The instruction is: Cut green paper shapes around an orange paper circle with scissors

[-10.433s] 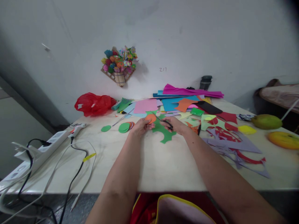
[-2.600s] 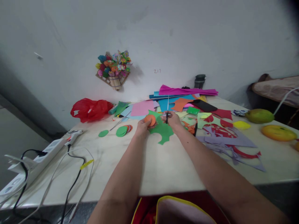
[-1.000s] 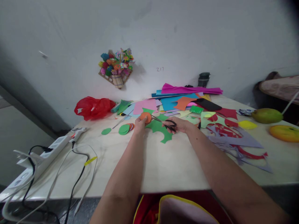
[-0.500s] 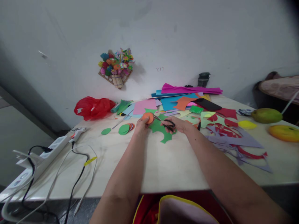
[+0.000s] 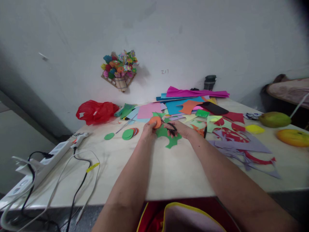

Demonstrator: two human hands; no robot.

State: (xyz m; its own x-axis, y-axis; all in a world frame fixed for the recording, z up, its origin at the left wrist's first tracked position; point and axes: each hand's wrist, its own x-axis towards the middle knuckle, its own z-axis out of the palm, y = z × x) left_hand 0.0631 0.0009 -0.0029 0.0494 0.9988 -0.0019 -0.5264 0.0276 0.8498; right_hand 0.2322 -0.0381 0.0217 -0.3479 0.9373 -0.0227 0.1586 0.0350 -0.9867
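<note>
An orange disc [image 5: 156,121] is pinched by the left hand [image 5: 147,131], scissors [image 5: 172,129] by the right hand [image 5: 181,128]. Likely light, bendy, it's best edge-held.

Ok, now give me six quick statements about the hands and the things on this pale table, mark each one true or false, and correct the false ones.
1. The left hand grips a round, flat orange paper-like piece. True.
2. The right hand holds a yellow fruit. False: it holds metal scissors with black handles.
3. A green paper-like sheet with curved cut-outs lies partly beneath the right hand. True.
4. The stack of coloured paper-like discs has a purple one on top. False: its top disc is green.
5. A single flat green disc lies apart, left of the stack. True.
6. The crumpled red plastic bag sits at the pale table's right end. False: it sits at the back left.
</note>
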